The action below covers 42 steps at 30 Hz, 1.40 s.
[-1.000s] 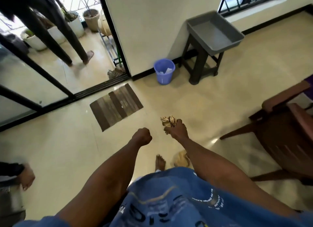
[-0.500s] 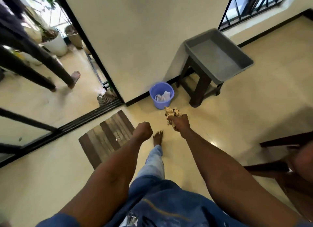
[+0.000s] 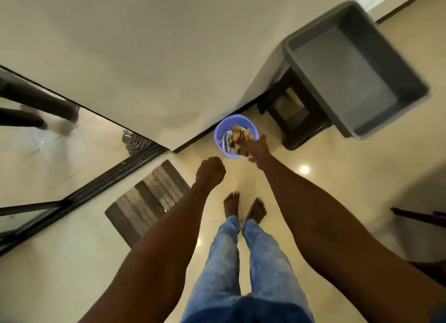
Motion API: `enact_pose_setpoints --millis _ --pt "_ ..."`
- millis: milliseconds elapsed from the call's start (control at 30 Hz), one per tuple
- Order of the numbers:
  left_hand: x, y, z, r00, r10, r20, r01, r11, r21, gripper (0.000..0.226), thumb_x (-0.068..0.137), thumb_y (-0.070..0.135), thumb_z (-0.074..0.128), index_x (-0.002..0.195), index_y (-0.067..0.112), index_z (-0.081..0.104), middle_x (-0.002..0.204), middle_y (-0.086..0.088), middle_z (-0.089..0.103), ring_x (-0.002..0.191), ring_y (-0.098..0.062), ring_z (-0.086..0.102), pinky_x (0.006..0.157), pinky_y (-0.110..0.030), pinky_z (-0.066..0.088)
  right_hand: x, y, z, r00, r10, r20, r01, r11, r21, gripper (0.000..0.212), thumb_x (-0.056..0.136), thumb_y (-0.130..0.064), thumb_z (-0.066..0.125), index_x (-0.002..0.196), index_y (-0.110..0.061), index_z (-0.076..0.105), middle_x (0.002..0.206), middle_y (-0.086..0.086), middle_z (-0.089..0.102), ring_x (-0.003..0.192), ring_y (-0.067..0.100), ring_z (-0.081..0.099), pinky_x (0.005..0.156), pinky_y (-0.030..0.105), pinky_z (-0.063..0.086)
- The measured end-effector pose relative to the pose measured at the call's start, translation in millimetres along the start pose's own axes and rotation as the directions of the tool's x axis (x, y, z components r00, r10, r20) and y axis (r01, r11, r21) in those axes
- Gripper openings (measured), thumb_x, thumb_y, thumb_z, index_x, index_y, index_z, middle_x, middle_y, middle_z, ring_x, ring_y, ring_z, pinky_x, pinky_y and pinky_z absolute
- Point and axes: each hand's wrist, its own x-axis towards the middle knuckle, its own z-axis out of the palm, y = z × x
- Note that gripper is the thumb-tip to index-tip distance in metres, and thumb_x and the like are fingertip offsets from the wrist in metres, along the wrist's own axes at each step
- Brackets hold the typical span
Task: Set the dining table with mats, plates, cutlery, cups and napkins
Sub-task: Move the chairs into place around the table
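Observation:
I stand barefoot on the tiled floor in front of a small blue bin (image 3: pixel 220 139) set against the wall. My right hand (image 3: pixel 257 151) reaches over the bin's rim, blurred, with the thumb sticking out and the fingers spread. A crumpled brown paper napkin (image 3: pixel 242 134) sits just beyond the fingertips, inside the bin's mouth, on top of some white paper. My left hand (image 3: pixel 210 171) hangs in front of me as a closed fist with nothing visible in it. No dining table, plates or cutlery are in view.
A grey plastic tub (image 3: pixel 352 72) rests on a dark stool (image 3: pixel 293 120) right of the bin. A striped doormat (image 3: pixel 147 199) lies by the sliding glass door track (image 3: pixel 115 178). Another person's legs (image 3: pixel 36 110) move beyond the glass. A dark wooden chair edge (image 3: pixel 420 217) shows at right.
I have walked up to the bin. My right hand has moved from in front of me to over the bin, and the crumpled napkin now lies in the bin's mouth.

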Motion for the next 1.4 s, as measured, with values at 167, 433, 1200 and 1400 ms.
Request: enact_pose_setpoints --millis 167,433,1200,1400 --pt "16.6 -12.6 -10.2 0.998 -0.056 0.028 0.056 0.998 0.011 0.025 0.090 0.014 0.049 0.105 0.008 0.068 0.113 -0.014 0.067 0.108 -0.036 0.060 0.084 -0.032 0.045 11.3 -8.9 9.1 0.989 -0.145 -0.035 0.125 0.935 -0.332 0.085 0.070 -0.030 0.082 0.140 -0.003 0.042 0.136 0.018 0.050 0.117 0.033 0.056 0.090 0.035 0.047" --pt "-24.4 15.4 -26.5 1.000 0.015 0.006 -0.015 0.999 0.048 0.023 0.091 0.012 0.049 0.105 0.008 0.066 0.110 -0.011 0.066 0.102 -0.031 0.061 0.074 -0.028 0.040 -73.8 9.9 -5.2 0.907 -0.420 0.005 0.328 0.700 -0.634 0.016 0.089 -0.008 0.059 0.102 0.000 0.061 0.100 0.017 0.066 0.095 0.032 0.063 0.075 0.030 0.044" --pt "-419.2 -74.7 175.7 0.904 0.373 0.209 -0.424 0.844 0.328 0.022 0.089 0.015 0.049 0.103 0.012 0.066 0.107 -0.012 0.068 0.095 -0.034 0.064 0.073 -0.031 0.047 -395.5 405.5 -100.4 0.881 -0.402 -0.249 0.185 0.777 -0.602 0.027 0.090 -0.009 0.049 0.116 -0.003 0.056 0.118 0.015 0.058 0.111 0.033 0.055 0.085 0.033 0.043" --pt "-482.9 -116.3 222.7 0.861 0.402 0.311 -0.498 0.789 0.361 0.024 0.089 0.016 0.047 0.103 0.013 0.066 0.109 -0.011 0.066 0.097 -0.034 0.063 0.073 -0.029 0.043 -459.3 511.7 -117.8 0.887 -0.253 -0.385 0.035 0.870 -0.491 0.026 0.086 -0.006 0.051 0.110 -0.004 0.061 0.116 0.013 0.061 0.109 0.032 0.058 0.084 0.032 0.046"
